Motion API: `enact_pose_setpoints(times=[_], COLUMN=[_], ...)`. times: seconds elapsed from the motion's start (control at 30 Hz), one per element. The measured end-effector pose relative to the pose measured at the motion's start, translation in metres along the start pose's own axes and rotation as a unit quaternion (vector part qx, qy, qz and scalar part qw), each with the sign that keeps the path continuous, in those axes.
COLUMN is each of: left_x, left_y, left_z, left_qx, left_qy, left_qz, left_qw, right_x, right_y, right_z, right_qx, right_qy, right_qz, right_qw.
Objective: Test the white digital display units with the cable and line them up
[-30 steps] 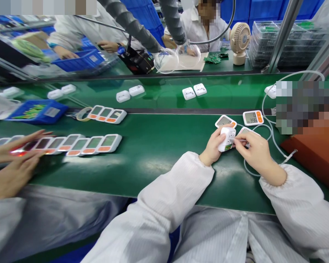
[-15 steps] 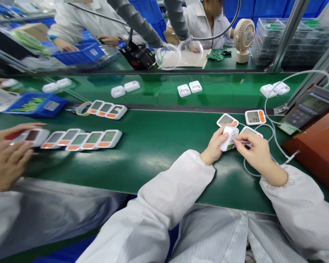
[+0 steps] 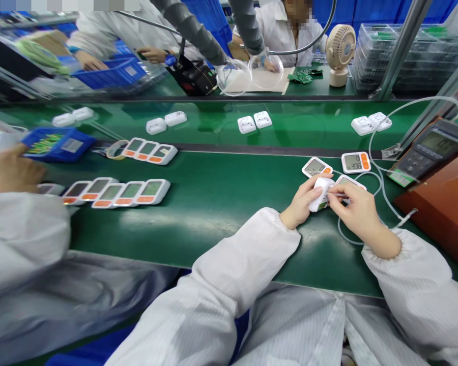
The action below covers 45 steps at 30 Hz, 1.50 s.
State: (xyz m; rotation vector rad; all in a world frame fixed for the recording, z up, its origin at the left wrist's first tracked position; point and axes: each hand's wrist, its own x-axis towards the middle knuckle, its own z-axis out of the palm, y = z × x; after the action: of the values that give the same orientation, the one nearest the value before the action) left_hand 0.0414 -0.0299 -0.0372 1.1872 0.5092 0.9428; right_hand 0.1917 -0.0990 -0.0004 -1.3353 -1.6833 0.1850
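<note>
My left hand (image 3: 302,200) grips a small white plastic device (image 3: 319,195) with its back turned toward my right side. The fingers of my right hand (image 3: 351,206) are pinched on the end of a thin clear tube (image 3: 350,241), right against that device. Behind my hands, two similar white and orange devices with grey screens lie on the bench: one display unit (image 3: 316,166) by my left fingers, and another unit (image 3: 355,162) showing digits. A third unit (image 3: 349,181) is partly hidden behind my right hand.
A handheld meter (image 3: 431,147) leans by a brown box (image 3: 442,208) at right. White device pairs (image 3: 254,122) sit on the green conveyor (image 3: 209,133). At left, a co-worker's hand (image 3: 11,170) is near a blue tray (image 3: 74,147) and a row of display units (image 3: 132,193).
The white pairs on the conveyor have shifted left. The co-worker's hand at left has moved from the row toward the blue tray. My hands stay nearly in place, the device turned slightly.
</note>
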Motion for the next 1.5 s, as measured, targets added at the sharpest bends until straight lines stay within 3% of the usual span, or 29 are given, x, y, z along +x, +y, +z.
enact_pose_setpoints(times=[0.53,1.5], left_x=[-0.0005,-0.0008], left_y=[-0.0036,-0.0027], left_z=[-0.0017,0.0001], left_qx=[0.004,0.008], left_qy=[0.007,0.002], left_qz=[-0.007,-0.019], left_qw=[1.0,1.0], right_x=[-0.0011,-0.0036], right_y=[0.002,0.0035], right_z=[0.001,0.0044], right_qx=[0.005,-0.017], right_qy=[-0.032,-0.002], right_qz=[0.001,-0.001], right_qw=[0.999,1.0])
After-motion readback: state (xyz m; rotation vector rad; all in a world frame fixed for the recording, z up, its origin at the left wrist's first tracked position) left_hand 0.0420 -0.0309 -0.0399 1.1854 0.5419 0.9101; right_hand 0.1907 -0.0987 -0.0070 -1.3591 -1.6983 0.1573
